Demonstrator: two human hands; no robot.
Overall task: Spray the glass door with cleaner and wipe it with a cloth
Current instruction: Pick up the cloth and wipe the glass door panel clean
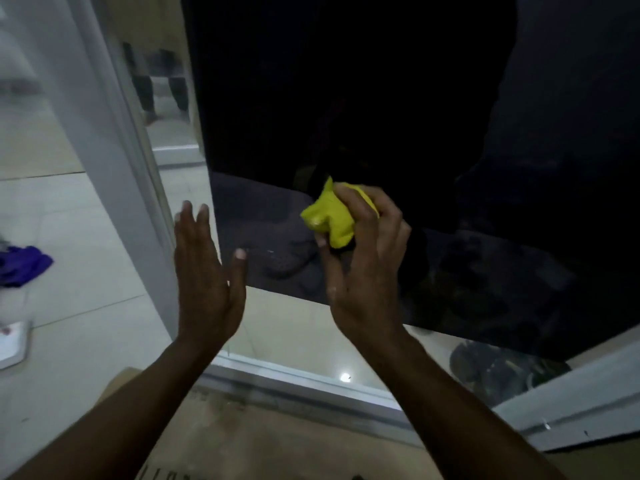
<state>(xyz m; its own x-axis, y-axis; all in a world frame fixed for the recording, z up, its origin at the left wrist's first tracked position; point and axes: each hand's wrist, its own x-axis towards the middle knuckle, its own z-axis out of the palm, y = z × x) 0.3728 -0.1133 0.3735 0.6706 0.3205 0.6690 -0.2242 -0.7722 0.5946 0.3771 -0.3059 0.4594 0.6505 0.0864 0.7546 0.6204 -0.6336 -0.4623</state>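
One yellow cloth [329, 216] in right hand [367, 268].

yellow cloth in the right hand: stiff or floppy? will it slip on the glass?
Likely floppy: the yellow cloth is bunched into soft folds inside the right hand, holding no shape of its own. Probably light, since the fingers pinch it easily. It should slide readily over the smooth glass door, though dampness can't be judged here.

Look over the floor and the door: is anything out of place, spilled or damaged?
A crumpled purple cloth lies loose on the tiled floor at the far left. No spill or crack shows on the glass door.
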